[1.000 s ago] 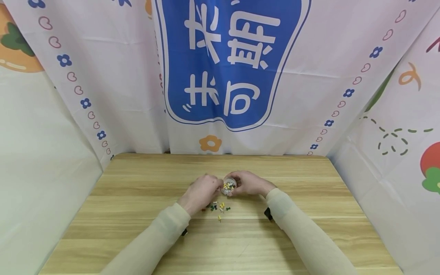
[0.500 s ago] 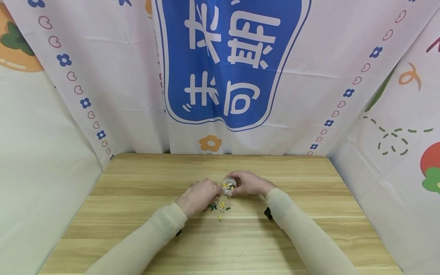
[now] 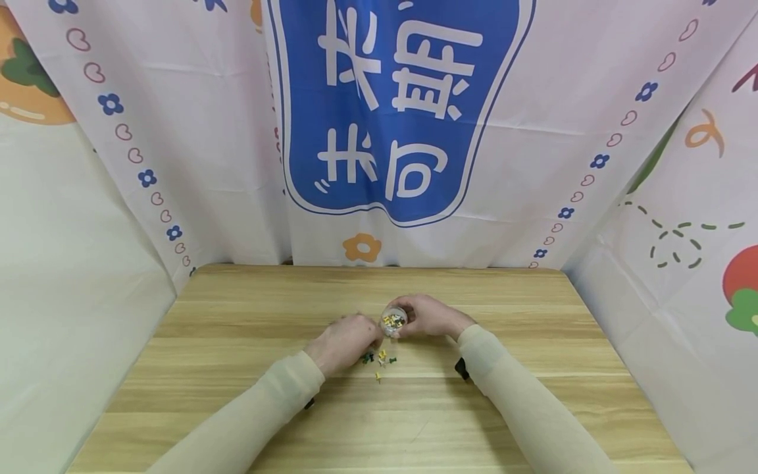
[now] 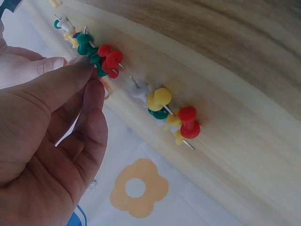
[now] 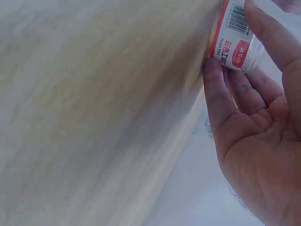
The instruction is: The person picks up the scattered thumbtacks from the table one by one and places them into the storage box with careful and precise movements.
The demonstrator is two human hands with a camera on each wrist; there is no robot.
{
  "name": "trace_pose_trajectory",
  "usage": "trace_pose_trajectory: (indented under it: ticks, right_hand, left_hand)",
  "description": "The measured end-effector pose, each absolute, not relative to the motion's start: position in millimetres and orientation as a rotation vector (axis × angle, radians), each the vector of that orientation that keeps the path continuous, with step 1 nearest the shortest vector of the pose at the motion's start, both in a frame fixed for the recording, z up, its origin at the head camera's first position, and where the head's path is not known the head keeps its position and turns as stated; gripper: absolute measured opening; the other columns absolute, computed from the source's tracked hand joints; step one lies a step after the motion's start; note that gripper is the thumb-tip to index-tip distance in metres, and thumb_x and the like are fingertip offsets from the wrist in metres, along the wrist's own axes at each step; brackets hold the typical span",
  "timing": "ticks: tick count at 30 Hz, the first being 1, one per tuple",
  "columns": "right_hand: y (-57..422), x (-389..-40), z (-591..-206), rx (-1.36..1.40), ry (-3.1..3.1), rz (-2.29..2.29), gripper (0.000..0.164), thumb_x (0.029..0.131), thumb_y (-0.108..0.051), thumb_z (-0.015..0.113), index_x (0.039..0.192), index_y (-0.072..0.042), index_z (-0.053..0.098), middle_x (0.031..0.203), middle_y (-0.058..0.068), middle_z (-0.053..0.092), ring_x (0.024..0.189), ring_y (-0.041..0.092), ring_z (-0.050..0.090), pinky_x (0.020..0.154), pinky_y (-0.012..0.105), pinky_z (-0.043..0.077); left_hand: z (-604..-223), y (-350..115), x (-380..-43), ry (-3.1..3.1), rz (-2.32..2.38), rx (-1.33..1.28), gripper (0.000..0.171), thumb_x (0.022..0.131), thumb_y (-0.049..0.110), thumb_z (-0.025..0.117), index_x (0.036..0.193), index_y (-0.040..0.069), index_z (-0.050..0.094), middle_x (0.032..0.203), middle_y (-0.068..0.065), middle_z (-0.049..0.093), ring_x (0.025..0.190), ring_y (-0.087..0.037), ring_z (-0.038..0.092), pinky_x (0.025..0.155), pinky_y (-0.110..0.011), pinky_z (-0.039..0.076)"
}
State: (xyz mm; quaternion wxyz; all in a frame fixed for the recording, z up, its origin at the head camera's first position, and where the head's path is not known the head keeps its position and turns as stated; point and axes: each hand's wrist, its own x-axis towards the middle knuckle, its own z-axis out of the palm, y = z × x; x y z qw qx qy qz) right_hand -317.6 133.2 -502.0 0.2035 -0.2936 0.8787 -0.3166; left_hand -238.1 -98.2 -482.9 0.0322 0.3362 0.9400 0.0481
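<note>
In the head view my right hand (image 3: 428,315) grips a small clear round tub (image 3: 393,320), tilted with its mouth towards me; white, yellow and dark push pins show inside. Its white and red label (image 5: 235,35) reads PUSH PINS in the right wrist view, with thumb and fingers round the tub. My left hand (image 3: 349,339) is just left of the tub, low over loose pins. In the left wrist view its thumb and fingers come together at a green push pin (image 4: 97,63), pinching it; the fingertips partly hide it. Red push pins (image 4: 111,61) lie right beside it.
More loose push pins (image 3: 382,355) lie on the wooden table (image 3: 379,421) in front of the tub, some with points sticking up. A yellow push pin (image 3: 378,376) lies nearest me. A printed white cloth (image 3: 515,197) hangs behind the table.
My left hand has drawn back from the tub's rim, down and slightly left to the loose pins, covering some of them. The right hand and the tub stay nearly in place.
</note>
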Motion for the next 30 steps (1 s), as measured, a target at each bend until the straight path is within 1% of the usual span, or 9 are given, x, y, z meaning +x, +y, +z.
trace_pose_trajectory:
  ticks: [2,7,13,16,19,23,24,27,30]
  right_hand:
    - [133.1,-317.8,-502.5,-0.822,2.444,-0.891,0.054,0.087,-0.023,0.088,0.137,-0.020,0.066,0.130,-0.002,0.072,0.117,0.014,0.068,0.108,0.037,0.057]
    - [133.0,-317.7,-502.6,-0.826,2.442,-0.894,0.054,0.087,-0.022,0.088,0.137,-0.019,0.066,0.130,-0.001,0.072,0.118,0.015,0.068,0.108,0.037,0.056]
    - [132.6,-317.3,-502.6,-0.825,2.438,-0.901,0.054,0.087,-0.022,0.088,0.137,-0.019,0.066,0.130,-0.001,0.072,0.117,0.015,0.068,0.107,0.038,0.057]
    - [133.0,-317.0,-503.4,-0.825,2.442,-0.906,0.055,0.087,-0.022,0.088,0.137,-0.019,0.066,0.130,-0.001,0.072,0.116,0.014,0.069,0.106,0.037,0.057]
    - [132.5,-315.1,-503.4,-0.820,2.457,-0.900,0.056,0.087,-0.020,0.088,0.138,-0.019,0.065,0.130,-0.001,0.072,0.116,0.014,0.069,0.106,0.036,0.058]
    - [130.7,-312.2,-501.9,-0.820,2.487,-0.881,0.057,0.087,-0.020,0.088,0.139,-0.018,0.065,0.131,0.000,0.072,0.116,0.014,0.069,0.106,0.037,0.058]
    - [130.4,-311.6,-501.5,-0.820,2.496,-0.874,0.058,0.087,-0.021,0.088,0.140,-0.018,0.065,0.131,0.000,0.072,0.115,0.014,0.069,0.105,0.037,0.058]
    - [130.2,-310.4,-501.1,-0.823,2.508,-0.871,0.058,0.087,-0.021,0.088,0.140,-0.018,0.065,0.131,0.000,0.072,0.114,0.015,0.069,0.104,0.037,0.058]
    - [130.7,-309.3,-501.4,-0.809,2.512,-0.878,0.057,0.088,-0.022,0.087,0.140,-0.018,0.064,0.132,0.002,0.072,0.115,0.016,0.069,0.105,0.038,0.058]
  left_hand:
    - [-484.2,-97.7,-238.8,2.899,0.140,1.036,0.019,0.100,0.014,0.072,0.082,0.020,0.073,0.075,0.012,0.059,0.067,-0.003,0.048,0.067,-0.023,0.048]
    - [-487.2,-97.3,-240.4,2.914,0.123,1.048,0.020,0.100,0.015,0.072,0.080,0.021,0.071,0.074,0.013,0.057,0.066,-0.003,0.047,0.074,-0.027,0.050]
    - [-487.3,-97.5,-240.9,2.911,0.126,1.040,0.017,0.099,0.017,0.074,0.082,0.021,0.072,0.076,0.013,0.061,0.068,-0.004,0.049,0.071,-0.026,0.050]
    - [-487.5,-98.2,-241.1,2.913,0.170,1.034,0.017,0.099,0.016,0.074,0.082,0.020,0.073,0.078,0.012,0.064,0.069,-0.004,0.051,0.076,-0.028,0.055]
    - [-487.9,-98.8,-241.9,2.910,0.232,1.021,0.016,0.100,0.016,0.073,0.084,0.020,0.074,0.080,0.011,0.066,0.070,-0.004,0.052,0.073,-0.026,0.055]
    - [-486.2,-99.3,-243.3,2.900,0.307,0.972,0.008,0.100,0.019,0.073,0.093,0.020,0.077,0.087,0.009,0.071,0.072,-0.004,0.055,0.065,-0.020,0.050]
    - [-485.3,-99.4,-243.6,2.898,0.325,0.955,0.006,0.100,0.020,0.074,0.096,0.020,0.078,0.089,0.008,0.072,0.073,-0.003,0.056,0.066,-0.020,0.050]
    - [-482.6,-99.5,-245.2,2.898,0.386,0.905,0.008,0.099,0.021,0.075,0.106,0.020,0.079,0.100,0.007,0.077,0.079,-0.003,0.061,0.073,-0.022,0.056]
    - [-479.0,-98.9,-247.2,2.906,0.430,0.886,0.012,0.099,0.021,0.075,0.110,0.020,0.079,0.107,0.005,0.079,0.087,-0.005,0.066,0.082,-0.027,0.060]
